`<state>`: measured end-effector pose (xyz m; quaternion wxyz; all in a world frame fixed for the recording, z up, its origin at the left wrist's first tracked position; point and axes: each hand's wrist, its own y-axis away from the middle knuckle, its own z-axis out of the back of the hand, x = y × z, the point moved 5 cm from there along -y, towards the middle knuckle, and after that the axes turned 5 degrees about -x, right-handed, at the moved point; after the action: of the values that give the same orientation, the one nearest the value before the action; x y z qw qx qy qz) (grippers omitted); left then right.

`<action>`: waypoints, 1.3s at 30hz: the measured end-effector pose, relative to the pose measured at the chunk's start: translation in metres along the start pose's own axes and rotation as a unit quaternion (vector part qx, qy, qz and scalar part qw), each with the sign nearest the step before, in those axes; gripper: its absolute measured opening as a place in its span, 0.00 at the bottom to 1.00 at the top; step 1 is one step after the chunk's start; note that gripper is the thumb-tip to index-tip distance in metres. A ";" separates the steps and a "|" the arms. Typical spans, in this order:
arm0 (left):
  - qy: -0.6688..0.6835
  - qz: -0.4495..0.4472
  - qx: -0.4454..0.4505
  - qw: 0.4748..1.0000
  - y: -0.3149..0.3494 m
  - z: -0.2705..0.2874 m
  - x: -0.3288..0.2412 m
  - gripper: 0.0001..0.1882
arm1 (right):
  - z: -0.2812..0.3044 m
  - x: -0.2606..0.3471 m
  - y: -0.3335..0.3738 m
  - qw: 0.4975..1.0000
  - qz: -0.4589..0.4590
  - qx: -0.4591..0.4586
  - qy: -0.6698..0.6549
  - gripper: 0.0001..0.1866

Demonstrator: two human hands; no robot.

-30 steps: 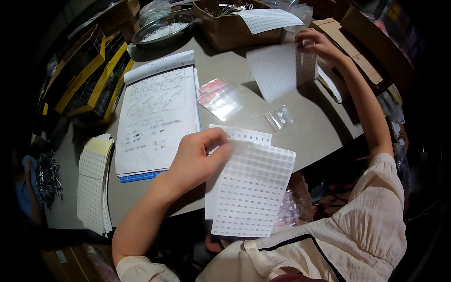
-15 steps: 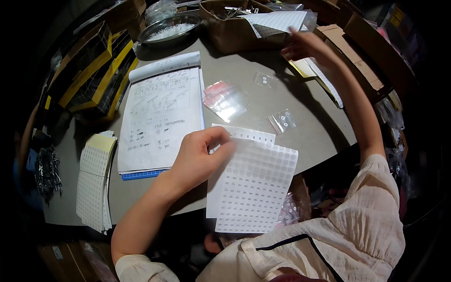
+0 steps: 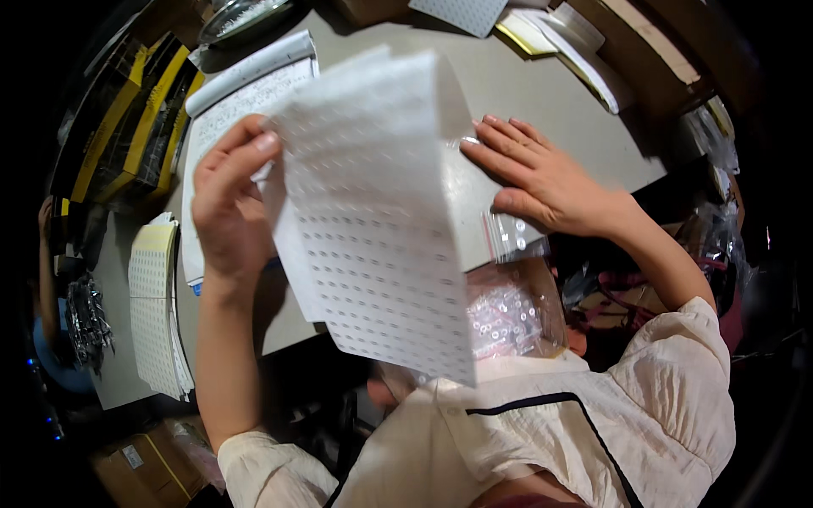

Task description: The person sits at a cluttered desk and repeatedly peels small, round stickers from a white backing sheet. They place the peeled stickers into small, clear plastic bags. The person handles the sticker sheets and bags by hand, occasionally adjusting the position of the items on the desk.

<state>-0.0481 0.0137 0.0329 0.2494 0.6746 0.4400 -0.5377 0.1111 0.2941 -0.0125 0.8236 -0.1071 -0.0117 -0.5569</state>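
My left hand (image 3: 237,199) pinches white sheets of small printed round stickers (image 3: 381,245) between thumb and fingers. They hang upright in front of me, slightly blurred, and hide the middle of the table. My right hand (image 3: 546,178) lies palm down over the table, its fingers stretched out. Beneath its thumb, at the table's near edge, is a small clear zip bag (image 3: 508,237) with white rings inside and a red stripe. Another bit of clear bag (image 3: 468,142) shows at its fingertips. Just below the edge an open box (image 3: 555,317) holds several such bags.
A written notepad (image 3: 254,89) lies behind my left hand, with a stack of sticker sheets (image 3: 152,296) left of it. Black and yellow boxes (image 3: 127,127) stand at far left. Farther back are a metal bowl (image 3: 246,21), another sticker sheet (image 3: 466,13) and yellow-edged papers (image 3: 563,51).
My right hand has come from the far sticker sheet to the small bags at the near edge. My left hand has raised its sheets. The view has shifted, showing more of the box.
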 end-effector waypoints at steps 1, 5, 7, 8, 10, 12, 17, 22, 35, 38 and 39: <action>-0.002 -0.013 -0.029 0.999 0.000 0.008 -0.001 0.12 | 0.001 0.018 0.004 1.000 0.016 0.011 0.012 0.39; -0.014 -0.049 -0.053 0.997 -0.004 0.014 0.003 0.15 | -0.003 0.075 0.033 0.988 0.116 0.037 -0.099 0.37; -0.043 -0.054 -0.039 0.997 -0.003 0.012 0.000 0.14 | 0.003 0.097 0.040 0.952 0.168 -0.013 -0.255 0.29; -0.061 -0.051 -0.027 0.996 -0.002 0.010 0.000 0.14 | 0.008 0.095 0.041 0.930 0.162 -0.020 -0.329 0.26; -0.086 -0.077 0.002 0.993 -0.001 0.006 0.003 0.10 | 0.025 0.082 0.036 0.871 0.153 -0.032 -0.465 0.19; -0.148 -0.108 0.015 0.983 0.002 0.002 0.007 0.08 | 0.044 0.056 0.023 0.853 -0.053 -0.115 -0.506 0.12; -0.179 -0.122 0.043 0.975 0.008 -0.016 0.014 0.07 | 0.070 0.032 -0.040 0.863 -0.020 -0.218 -0.454 0.16; -0.242 -0.177 -0.007 0.954 0.006 -0.011 0.015 0.07 | 0.041 0.041 -0.096 0.889 -0.091 -0.036 -0.447 0.26; -0.300 -0.126 0.021 0.945 0.003 -0.012 0.008 0.16 | 0.029 0.047 -0.117 0.936 0.009 -0.105 -0.337 0.23; -0.290 -0.145 0.044 0.945 0.005 -0.013 0.008 0.16 | 0.023 0.046 -0.115 0.940 0.072 -0.190 -0.274 0.24; -0.277 -0.150 0.028 0.948 0.004 -0.014 0.008 0.17 | 0.022 0.046 -0.114 0.937 0.096 -0.220 -0.254 0.25</action>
<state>-0.0370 0.0254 0.0284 0.2586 0.4314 0.4344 -0.7472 0.0259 0.2160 0.0343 0.7986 -0.4241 -0.0873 -0.4180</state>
